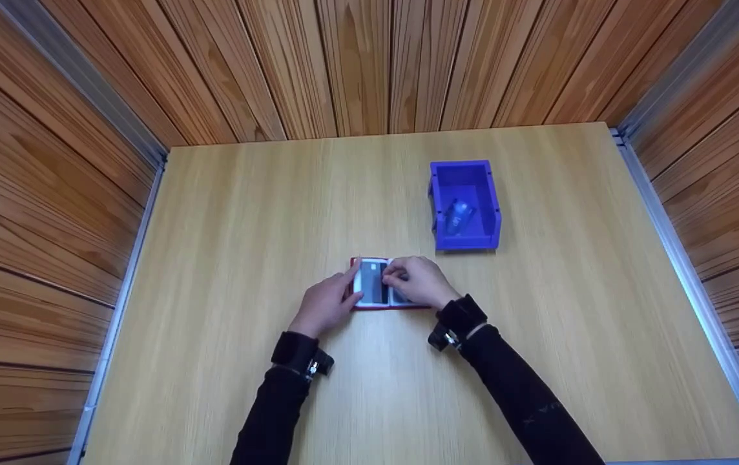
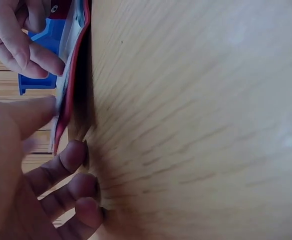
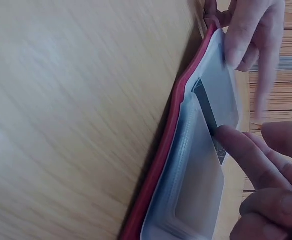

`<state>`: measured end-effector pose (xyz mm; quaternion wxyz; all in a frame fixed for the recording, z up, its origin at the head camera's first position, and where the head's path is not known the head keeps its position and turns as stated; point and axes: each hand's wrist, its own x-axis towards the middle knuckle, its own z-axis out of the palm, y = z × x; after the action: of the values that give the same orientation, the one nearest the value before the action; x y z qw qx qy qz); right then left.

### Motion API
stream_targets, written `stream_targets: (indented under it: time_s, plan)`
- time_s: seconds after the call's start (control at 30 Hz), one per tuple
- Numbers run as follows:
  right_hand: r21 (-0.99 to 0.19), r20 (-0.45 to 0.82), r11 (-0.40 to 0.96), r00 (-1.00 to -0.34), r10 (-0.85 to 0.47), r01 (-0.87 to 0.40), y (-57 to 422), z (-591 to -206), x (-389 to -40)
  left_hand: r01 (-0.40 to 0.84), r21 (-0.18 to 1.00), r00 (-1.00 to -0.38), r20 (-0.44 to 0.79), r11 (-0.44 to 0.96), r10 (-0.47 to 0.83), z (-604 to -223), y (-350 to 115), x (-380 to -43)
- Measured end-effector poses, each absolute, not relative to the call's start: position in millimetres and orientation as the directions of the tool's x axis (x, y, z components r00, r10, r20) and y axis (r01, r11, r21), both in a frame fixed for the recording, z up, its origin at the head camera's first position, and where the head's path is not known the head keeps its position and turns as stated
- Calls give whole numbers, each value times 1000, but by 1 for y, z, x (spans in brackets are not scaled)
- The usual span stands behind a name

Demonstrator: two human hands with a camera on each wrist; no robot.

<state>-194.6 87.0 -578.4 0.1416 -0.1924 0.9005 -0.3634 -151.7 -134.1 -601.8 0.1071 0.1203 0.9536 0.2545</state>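
A red card holder (image 1: 409,308) lies spread on the table, with clear plastic sleeves (image 3: 198,185). In its left half sits a grey card with a dark band (image 3: 209,111). My left hand (image 1: 327,303) rests at the holder's left edge, thumb and forefinger spread over the left page. Its other fingertips (image 2: 80,187) touch the tabletop beside the cover. My right hand (image 1: 424,281) is over the middle of the holder. One outstretched finger (image 3: 246,152) of it touches the card's dark band, while the thumb stands apart from the card.
A blue-purple open bin (image 1: 466,243) stands behind the holder to the right, with a clear bluish item (image 1: 458,216) inside. Wood-plank walls (image 1: 369,64) with metal edge rails (image 1: 124,284) enclose the wooden table (image 1: 247,213).
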Motion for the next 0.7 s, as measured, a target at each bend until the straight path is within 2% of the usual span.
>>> stream_targets:
  time_s: [0.33, 0.7]
  plan:
    - [-733, -76, 654, -933, -351, -186, 92, -579, -197, 179, 435, -940, -190, 882, 284, -603, -130, -153]
    - [-671, -166, 739, -959, -229, -61, 100, -580, -197, 176, 414, -937, -208, 893, 282, -604, -130, -151]
